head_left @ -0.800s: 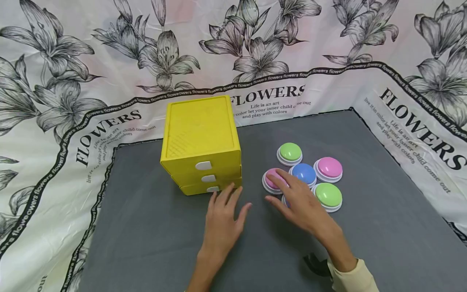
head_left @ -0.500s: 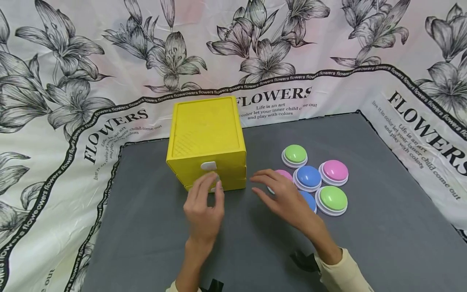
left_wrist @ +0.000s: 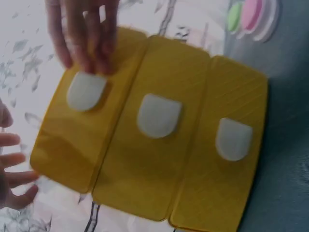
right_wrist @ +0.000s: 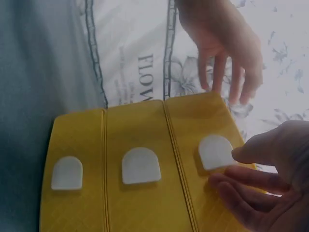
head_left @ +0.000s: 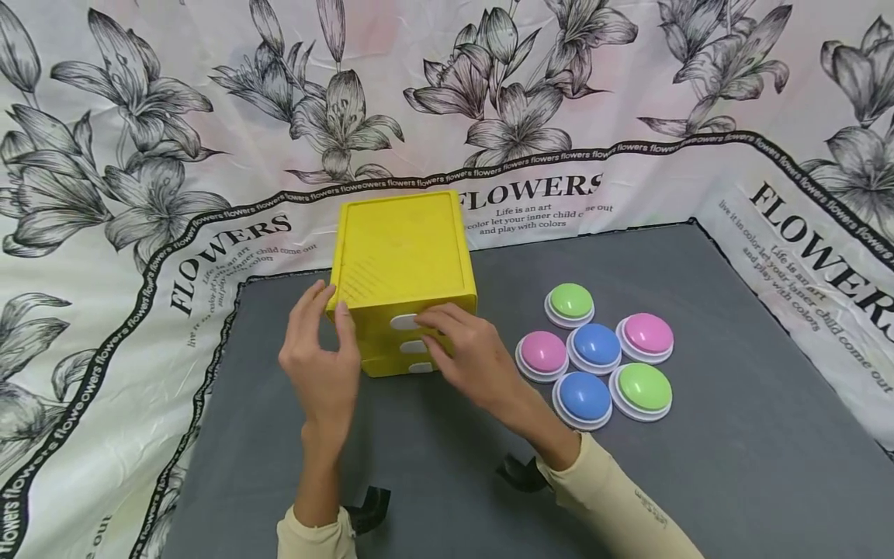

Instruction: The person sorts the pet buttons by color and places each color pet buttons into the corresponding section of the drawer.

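A yellow box of three stacked drawers [head_left: 401, 256] stands on the grey table, its drawers closed. Each drawer front bears a white handle; the top handle [right_wrist: 216, 152] is nearest my right hand [head_left: 475, 353]. Bent fingers of that hand are at the top handle's right end; whether they grip it I cannot tell, and a gap shows between finger and thumb. My left hand [head_left: 317, 365] is at the box's front left corner, thumb by the front and fingers by the left side. In the left wrist view its fingers [left_wrist: 14, 166] look spread.
Several push-button domes on white bases lie right of the box: a green one [head_left: 570, 301], a pink one [head_left: 544, 352], a blue one [head_left: 584, 396] and others. A flower-printed cloth [head_left: 517, 101] rises behind the table [head_left: 433, 481].
My right hand has gone left from the pink button to the top drawer's handle. My left hand has moved from the lower drawer fronts to the box's left corner.
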Demonstrator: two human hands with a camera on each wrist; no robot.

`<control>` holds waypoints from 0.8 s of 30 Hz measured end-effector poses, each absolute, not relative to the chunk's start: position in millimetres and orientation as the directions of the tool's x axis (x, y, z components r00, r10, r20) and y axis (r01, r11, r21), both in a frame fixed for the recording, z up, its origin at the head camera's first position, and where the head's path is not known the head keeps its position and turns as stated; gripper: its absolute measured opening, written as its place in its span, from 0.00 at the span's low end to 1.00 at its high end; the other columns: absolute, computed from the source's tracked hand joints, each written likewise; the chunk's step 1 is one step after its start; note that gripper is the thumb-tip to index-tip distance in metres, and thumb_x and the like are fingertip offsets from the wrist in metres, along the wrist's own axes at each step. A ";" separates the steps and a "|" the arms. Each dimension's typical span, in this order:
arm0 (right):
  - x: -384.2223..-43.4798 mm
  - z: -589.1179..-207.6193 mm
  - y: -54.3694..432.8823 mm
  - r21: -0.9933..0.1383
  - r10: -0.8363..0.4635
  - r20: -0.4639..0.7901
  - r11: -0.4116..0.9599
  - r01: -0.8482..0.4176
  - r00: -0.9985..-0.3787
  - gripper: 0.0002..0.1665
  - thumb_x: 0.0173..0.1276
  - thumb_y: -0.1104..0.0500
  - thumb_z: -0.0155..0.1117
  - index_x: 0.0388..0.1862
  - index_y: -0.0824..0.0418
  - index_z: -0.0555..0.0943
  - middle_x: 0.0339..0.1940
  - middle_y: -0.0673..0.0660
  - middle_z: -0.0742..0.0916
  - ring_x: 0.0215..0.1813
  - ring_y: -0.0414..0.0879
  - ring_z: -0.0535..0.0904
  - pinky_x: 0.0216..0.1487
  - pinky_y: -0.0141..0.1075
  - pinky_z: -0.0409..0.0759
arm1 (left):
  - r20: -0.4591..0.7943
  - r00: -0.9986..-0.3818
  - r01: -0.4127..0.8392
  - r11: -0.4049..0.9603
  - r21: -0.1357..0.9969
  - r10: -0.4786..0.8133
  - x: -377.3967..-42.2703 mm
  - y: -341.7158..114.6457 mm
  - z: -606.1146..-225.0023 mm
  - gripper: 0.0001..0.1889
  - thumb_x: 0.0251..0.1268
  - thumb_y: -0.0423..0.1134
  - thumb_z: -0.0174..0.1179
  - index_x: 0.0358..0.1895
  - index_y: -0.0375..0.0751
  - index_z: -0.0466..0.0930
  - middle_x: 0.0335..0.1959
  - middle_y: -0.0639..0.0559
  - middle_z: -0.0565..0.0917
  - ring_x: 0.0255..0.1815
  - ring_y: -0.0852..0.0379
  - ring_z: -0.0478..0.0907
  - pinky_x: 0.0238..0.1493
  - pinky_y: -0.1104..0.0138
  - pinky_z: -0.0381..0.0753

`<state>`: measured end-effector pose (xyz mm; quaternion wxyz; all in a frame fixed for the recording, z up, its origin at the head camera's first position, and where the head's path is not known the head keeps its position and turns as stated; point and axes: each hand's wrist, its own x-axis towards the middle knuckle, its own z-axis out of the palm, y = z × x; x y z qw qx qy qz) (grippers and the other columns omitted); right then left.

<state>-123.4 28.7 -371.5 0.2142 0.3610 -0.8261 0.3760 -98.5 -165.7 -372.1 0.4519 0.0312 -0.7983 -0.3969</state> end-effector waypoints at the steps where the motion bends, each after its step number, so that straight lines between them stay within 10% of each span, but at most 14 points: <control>1: -123.6 -371.4 26.8 -0.470 -0.426 0.626 0.461 -0.752 -0.653 0.16 0.65 0.69 0.76 0.51 0.64 0.88 0.47 0.57 0.90 0.46 0.47 0.89 0.49 0.38 0.91 | 0.670 -0.614 0.305 0.658 0.689 -0.417 -100.6 -170.3 -371.6 0.15 0.78 0.37 0.60 0.58 0.34 0.87 0.62 0.39 0.87 0.60 0.40 0.87 0.61 0.51 0.87; 7: -124.2 -369.6 19.6 -0.479 -0.410 0.591 0.515 -0.711 -0.695 0.16 0.67 0.67 0.74 0.54 0.64 0.88 0.47 0.57 0.90 0.42 0.46 0.87 0.43 0.36 0.90 | 0.503 -0.758 0.203 0.582 0.787 -0.416 -109.5 -194.9 -367.4 0.14 0.79 0.41 0.60 0.58 0.42 0.89 0.52 0.43 0.92 0.37 0.59 0.90 0.38 0.86 0.78; 13: -122.2 -369.7 11.6 -0.496 -0.388 0.574 0.536 -0.683 -0.721 0.15 0.67 0.68 0.74 0.53 0.64 0.88 0.44 0.57 0.89 0.40 0.45 0.87 0.40 0.35 0.89 | 0.381 -0.827 0.152 0.488 0.859 -0.413 -109.9 -208.6 -359.8 0.13 0.74 0.43 0.66 0.54 0.44 0.91 0.51 0.45 0.92 0.36 0.88 0.83 0.40 0.85 0.83; 24: -107.1 -370.0 7.0 -0.518 -0.313 0.593 0.556 -0.649 -0.742 0.08 0.65 0.66 0.77 0.43 0.63 0.91 0.36 0.54 0.91 0.34 0.42 0.86 0.38 0.34 0.89 | 0.144 -0.907 0.076 0.183 0.980 -0.396 -111.5 -219.4 -350.5 0.16 0.70 0.41 0.70 0.54 0.35 0.90 0.48 0.64 0.92 0.44 0.72 0.90 0.42 0.73 0.90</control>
